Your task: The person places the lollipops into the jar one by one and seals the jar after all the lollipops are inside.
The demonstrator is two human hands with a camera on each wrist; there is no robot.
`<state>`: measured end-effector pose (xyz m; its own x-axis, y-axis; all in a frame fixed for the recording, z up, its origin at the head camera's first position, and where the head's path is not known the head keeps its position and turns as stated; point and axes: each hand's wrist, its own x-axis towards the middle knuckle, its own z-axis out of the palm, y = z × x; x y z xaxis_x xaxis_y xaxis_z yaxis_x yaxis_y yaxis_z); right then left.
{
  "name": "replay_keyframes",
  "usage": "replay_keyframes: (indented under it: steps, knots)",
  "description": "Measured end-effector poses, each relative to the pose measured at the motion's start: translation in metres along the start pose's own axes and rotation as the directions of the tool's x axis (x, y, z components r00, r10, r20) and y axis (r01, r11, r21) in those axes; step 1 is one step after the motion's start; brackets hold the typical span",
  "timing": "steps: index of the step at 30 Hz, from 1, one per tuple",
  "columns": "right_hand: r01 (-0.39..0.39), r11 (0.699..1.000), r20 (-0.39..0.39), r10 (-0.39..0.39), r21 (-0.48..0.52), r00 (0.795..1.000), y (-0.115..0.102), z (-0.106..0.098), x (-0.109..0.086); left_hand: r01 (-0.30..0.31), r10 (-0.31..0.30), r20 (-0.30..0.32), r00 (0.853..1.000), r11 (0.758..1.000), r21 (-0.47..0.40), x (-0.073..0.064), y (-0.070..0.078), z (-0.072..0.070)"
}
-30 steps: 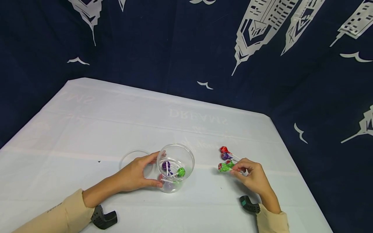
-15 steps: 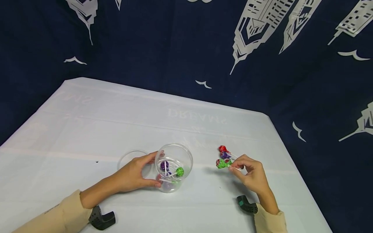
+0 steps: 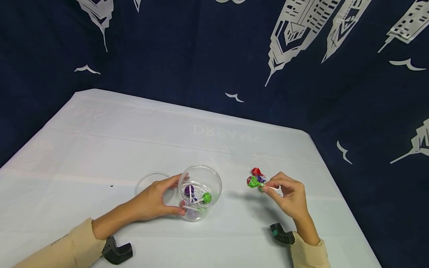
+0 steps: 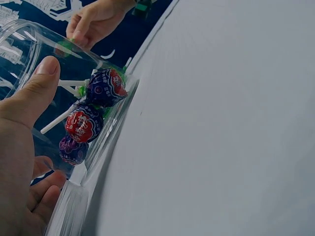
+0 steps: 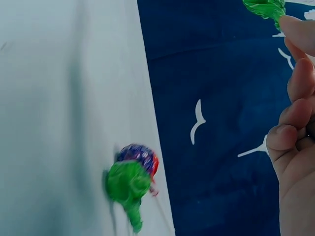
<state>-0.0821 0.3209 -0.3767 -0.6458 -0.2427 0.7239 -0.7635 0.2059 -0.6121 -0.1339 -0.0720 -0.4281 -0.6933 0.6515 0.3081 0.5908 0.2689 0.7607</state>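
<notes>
My left hand (image 3: 155, 199) grips the side of a clear plastic jar (image 3: 219, 186) standing on the table, thumb and fingers spread around it. Inside lie several wrapped lollipops, among them a purple one (image 4: 106, 88) and a green one (image 3: 206, 197). To the right, my right hand (image 3: 289, 193) pinches a green-wrapped lollipop (image 3: 253, 182) just below its head, held above the table. Under and behind it lie a red lollipop (image 3: 256, 171), a purple lollipop (image 3: 260, 179) and another green lollipop (image 5: 127, 182), mostly hidden in the head view.
A clear round lid (image 3: 155, 172) lies flat behind the left hand, partly covered by it. White cloth covers the table (image 3: 134, 123). A dark blue curtain (image 3: 187, 56) with white prints hangs beyond the far edge. A tiny dark speck (image 3: 111, 186) lies left of the lid.
My right hand has lifted the green lollipop up off the others, tilting it and moving it slightly away from the table's near edge. The left hand and jar have stayed in place.
</notes>
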Motion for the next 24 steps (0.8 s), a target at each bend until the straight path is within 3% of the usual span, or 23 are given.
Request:
replay_keyframes:
  steps: [24]
  knots:
    - [0.110, 0.987, 0.045, -0.117, 0.120, 0.992, -0.019, 0.027, 0.048, -0.017, 0.017, 0.005, 1.000, 1.000, -0.014, -0.001, 0.001, -0.002]
